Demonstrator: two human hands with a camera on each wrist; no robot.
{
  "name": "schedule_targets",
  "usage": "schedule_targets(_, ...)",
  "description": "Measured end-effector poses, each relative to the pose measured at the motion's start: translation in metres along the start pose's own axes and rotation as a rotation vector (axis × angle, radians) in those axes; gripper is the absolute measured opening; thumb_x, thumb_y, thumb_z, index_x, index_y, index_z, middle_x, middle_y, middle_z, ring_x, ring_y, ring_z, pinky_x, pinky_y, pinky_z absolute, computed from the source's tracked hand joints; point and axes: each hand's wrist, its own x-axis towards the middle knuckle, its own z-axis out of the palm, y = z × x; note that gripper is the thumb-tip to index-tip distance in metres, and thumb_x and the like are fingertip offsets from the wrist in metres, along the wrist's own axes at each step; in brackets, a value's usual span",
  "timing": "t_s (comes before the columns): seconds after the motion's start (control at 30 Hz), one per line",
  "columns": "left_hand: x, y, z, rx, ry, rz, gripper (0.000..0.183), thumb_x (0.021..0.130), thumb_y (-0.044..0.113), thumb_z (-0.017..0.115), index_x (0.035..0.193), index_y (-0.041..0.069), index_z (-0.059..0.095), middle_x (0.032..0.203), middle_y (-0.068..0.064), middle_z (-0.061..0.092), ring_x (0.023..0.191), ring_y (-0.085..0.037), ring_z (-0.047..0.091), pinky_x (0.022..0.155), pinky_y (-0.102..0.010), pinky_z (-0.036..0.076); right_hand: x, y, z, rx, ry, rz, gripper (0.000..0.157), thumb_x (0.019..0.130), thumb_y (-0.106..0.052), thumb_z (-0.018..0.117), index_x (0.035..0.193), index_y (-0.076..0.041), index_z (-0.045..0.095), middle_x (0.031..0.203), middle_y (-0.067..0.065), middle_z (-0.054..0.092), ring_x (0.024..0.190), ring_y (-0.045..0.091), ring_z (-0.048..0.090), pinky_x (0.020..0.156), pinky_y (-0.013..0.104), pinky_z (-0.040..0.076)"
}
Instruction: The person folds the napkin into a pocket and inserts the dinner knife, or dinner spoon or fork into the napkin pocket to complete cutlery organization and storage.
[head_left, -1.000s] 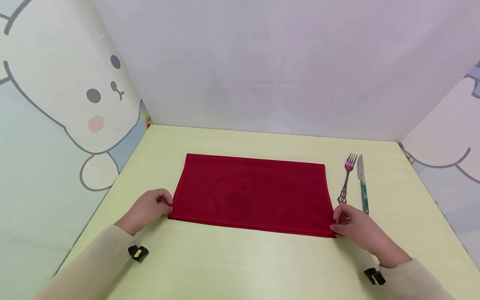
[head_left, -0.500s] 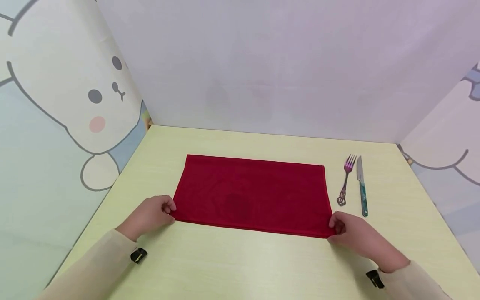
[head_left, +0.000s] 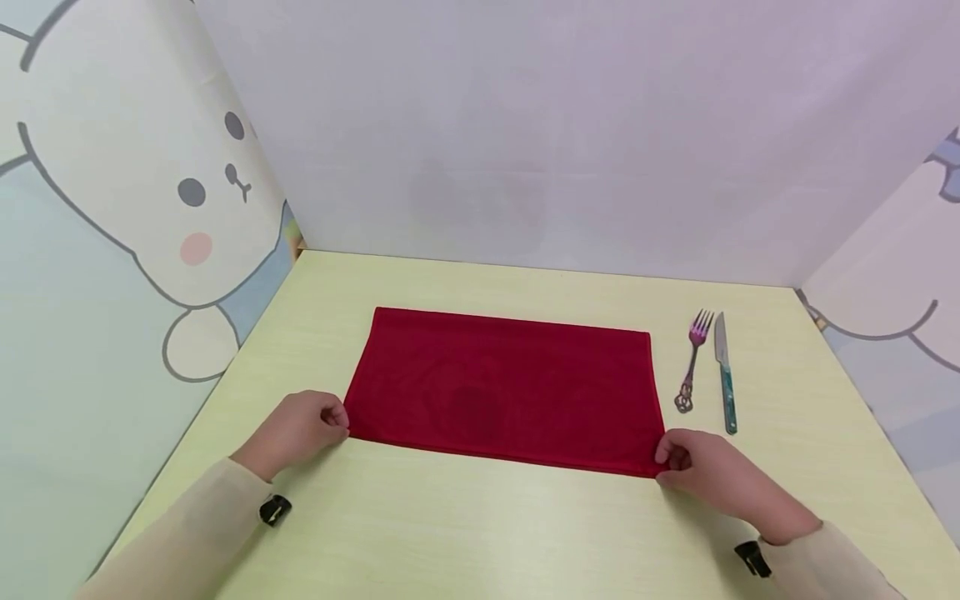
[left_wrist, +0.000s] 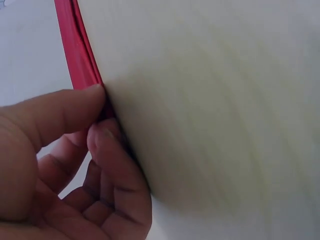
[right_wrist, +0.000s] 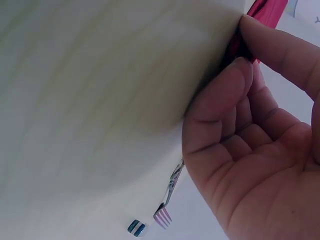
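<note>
A folded red cloth napkin lies flat on the pale wooden table, its long side running left to right. My left hand pinches its near left corner between thumb and fingers. At the near right corner, my right hand pinches the cloth the same way. The left wrist view shows the left thumb on the layered red edge. In the right wrist view, the thumb and index finger of the right hand close on a bit of red cloth.
Right of the napkin lies a fork, tines pointing away. Beside it is a table knife with a green handle. A pale curtain wall stands along the table's far edge, with cartoon-printed panels at both sides.
My right hand has shifted slightly left and toward me, uncovering the fork's handle end. The napkin's near corners have moved slightly inward under both hands. In the last half second little differs.
</note>
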Motion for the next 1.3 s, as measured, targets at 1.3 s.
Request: schedule_targets(1.3, 0.002, 0.007, 0.001, -0.057, -0.079, -0.199, 0.007, 0.083, 0.007, 0.065, 0.078, 0.012, 0.064, 0.070, -0.001, 0.060, 0.067, -0.020, 0.053, 0.061, -0.034, 0.043, -0.005, 0.010, -0.006, 0.033, -0.039, -0.061, 0.013, 0.088, -0.010, 0.081, 0.089, -0.015, 0.068, 0.085, -0.006, 0.063, 0.077, 0.009, 0.056, 0.068, 0.025, 0.051)
